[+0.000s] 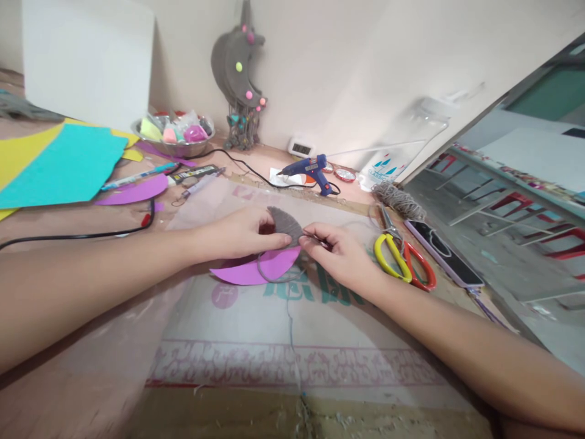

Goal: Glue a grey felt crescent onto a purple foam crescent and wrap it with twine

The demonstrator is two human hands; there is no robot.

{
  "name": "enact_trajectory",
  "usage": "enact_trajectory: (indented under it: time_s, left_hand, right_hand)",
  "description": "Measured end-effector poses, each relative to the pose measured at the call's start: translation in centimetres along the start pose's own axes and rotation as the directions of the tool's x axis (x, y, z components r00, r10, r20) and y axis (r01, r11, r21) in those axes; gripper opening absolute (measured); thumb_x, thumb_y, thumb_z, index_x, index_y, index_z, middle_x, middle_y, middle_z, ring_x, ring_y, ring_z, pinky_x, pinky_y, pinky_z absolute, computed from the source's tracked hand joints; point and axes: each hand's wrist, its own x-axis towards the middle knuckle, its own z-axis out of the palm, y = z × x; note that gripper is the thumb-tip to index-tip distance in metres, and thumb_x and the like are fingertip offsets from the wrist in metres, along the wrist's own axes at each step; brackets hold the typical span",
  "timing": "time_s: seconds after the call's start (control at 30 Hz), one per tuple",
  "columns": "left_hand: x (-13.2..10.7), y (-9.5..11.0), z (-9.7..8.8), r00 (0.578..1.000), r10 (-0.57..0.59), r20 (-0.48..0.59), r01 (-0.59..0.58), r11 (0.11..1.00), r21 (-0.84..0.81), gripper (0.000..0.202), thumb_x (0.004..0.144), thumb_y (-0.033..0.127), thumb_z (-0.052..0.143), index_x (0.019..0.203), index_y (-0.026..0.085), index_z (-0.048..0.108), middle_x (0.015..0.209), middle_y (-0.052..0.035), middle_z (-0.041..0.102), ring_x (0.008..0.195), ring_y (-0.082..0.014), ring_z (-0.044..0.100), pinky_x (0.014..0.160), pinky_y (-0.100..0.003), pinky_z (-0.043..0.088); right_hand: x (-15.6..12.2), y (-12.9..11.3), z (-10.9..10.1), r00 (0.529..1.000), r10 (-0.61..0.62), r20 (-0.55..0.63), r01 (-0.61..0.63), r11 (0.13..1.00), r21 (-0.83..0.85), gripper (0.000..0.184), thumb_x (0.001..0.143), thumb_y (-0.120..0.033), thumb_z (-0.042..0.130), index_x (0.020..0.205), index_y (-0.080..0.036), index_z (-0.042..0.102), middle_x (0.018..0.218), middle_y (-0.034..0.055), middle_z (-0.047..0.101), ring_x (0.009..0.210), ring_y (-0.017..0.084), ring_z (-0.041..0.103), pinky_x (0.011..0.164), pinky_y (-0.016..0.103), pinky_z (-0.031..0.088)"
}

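Note:
My left hand (258, 233) is closed around a dark grey piece (284, 222) that looks wrapped in yarn, its thumb lying across the front. At the right end of that piece, the thumb and fingers of my right hand (336, 247) pinch grey yarn. A loop of the yarn (284, 280) hangs below both hands, and a strand trails toward the front edge. Just under my left hand is a purple crescent-shaped piece of paper or foam (249, 271), partly behind the loop. How far the grey wrapping reaches is hidden by my fingers.
Scissors (406, 262), a yarn ball (398, 200) and a phone (443, 253) lie right. Behind are a blue glue gun (308, 172), a small clock (300, 147) and a metal bowl (183, 148). Turquoise sheets (64, 164) lie left; a grey moon ornament (233, 64) stands against the wall.

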Motion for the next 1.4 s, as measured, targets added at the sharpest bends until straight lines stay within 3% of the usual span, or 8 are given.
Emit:
enact_trajectory:
  time_s: [0.23,0.4,0.57,0.67,0.8,0.93,1.17,1.4]
  left_hand:
    - [0.0,-0.1,-0.1,1.0,-0.015,-0.02,0.015,0.999,-0.031,0.024,0.081,0.034,0.052,0.079,0.015,0.067,0.07,0.0012,0.063,0.061,-0.0094,0.051,0.057,-0.021,0.039]
    - [0.0,0.0,-0.1,1.0,-0.02,-0.02,0.02,1.0,0.019,0.025,0.081,0.035,0.051,0.078,0.014,0.065,0.068,0.0019,0.061,0.059,-0.0087,0.05,0.054,-0.02,0.036]
    - [0.0,0.2,0.0,1.0,-0.004,-0.007,0.004,0.999,0.036,0.025,0.082,0.035,0.05,0.077,0.014,0.064,0.066,0.0023,0.061,0.057,-0.008,0.049,0.052,-0.019,0.035]
    - [0.0,0.2,-0.1,1.0,-0.017,0.001,0.017,0.999,0.034,0.025,0.082,0.034,0.05,0.079,0.014,0.065,0.071,0.0012,0.064,0.061,-0.0094,0.052,0.055,-0.019,0.037]
    - [0.0,0.0,-0.3,0.999,-0.038,0.006,0.038,0.999,0.004,0.027,0.082,0.034,0.049,0.087,0.015,0.066,0.084,-0.0008,0.068,0.074,-0.0129,0.058,0.064,-0.021,0.042]
    - [0.1,-0.3,-0.4,0.998,-0.061,0.003,0.061,0.998,0.01,0.028,0.082,0.036,0.049,0.084,0.014,0.067,0.081,-0.0011,0.067,0.07,-0.0128,0.057,0.062,-0.022,0.043]
    - [0.2,-0.6,-0.5,1.0,-0.028,-0.007,0.028,1.0,0.004,0.027,0.082,0.035,0.05,0.082,0.013,0.067,0.078,-0.0007,0.066,0.068,-0.0118,0.056,0.06,-0.022,0.041]
    - [0.0,-0.2,-0.4,1.0,-0.01,-0.012,0.01,1.0,-0.012,0.025,0.082,0.032,0.05,0.085,0.014,0.068,0.073,0.0009,0.065,0.062,-0.0097,0.052,0.056,-0.02,0.038]
  right_hand:
    - [0.0,0.1,-0.4,0.996,-0.034,-0.081,0.031,0.999,-0.04,0.021,0.086,-0.03,0.045,0.075,-0.017,0.057,0.063,-0.0012,0.051,0.059,0.011,0.047,0.056,0.024,0.038]
    - [0.2,0.4,-0.2,0.996,-0.024,-0.085,0.024,1.0,-0.003,0.019,0.081,-0.035,0.055,0.077,-0.017,0.059,0.062,-0.0025,0.052,0.054,0.009,0.044,0.05,0.021,0.035]
    - [0.2,0.6,0.2,0.999,-0.008,-0.04,0.009,1.0,0.022,0.017,0.083,-0.031,0.053,0.075,-0.017,0.057,0.06,-0.0037,0.049,0.051,0.007,0.04,0.047,0.02,0.033]
    - [0.1,0.5,0.2,0.999,-0.036,-0.034,0.035,0.999,-0.015,0.015,0.084,-0.026,0.049,0.077,-0.017,0.058,0.061,-0.0035,0.049,0.052,0.008,0.042,0.049,0.02,0.034]
    - [-0.2,0.5,-0.6,0.984,-0.14,-0.11,0.123,0.982,-0.145,0.016,0.086,-0.029,0.048,0.086,-0.017,0.058,0.068,-0.0006,0.055,0.059,0.01,0.048,0.055,0.022,0.039]
    - [-0.6,0.9,-1.8,0.931,-0.338,-0.137,0.266,0.887,-0.377,0.027,0.089,-0.036,0.046,0.104,-0.017,0.056,0.084,0.0052,0.061,0.071,0.016,0.054,0.062,0.028,0.042]
    - [-0.7,1.1,-2.1,0.846,-0.531,0.055,0.423,0.603,-0.676,0.025,0.09,-0.028,0.047,0.105,-0.013,0.06,0.08,0.0072,0.062,0.072,0.018,0.054,0.064,0.03,0.04]
    - [-0.6,1.1,-2.0,0.846,-0.53,0.062,0.401,0.555,-0.728,0.026,0.091,-0.028,0.046,0.105,-0.013,0.061,0.078,0.0068,0.063,0.068,0.017,0.052,0.062,0.03,0.039]
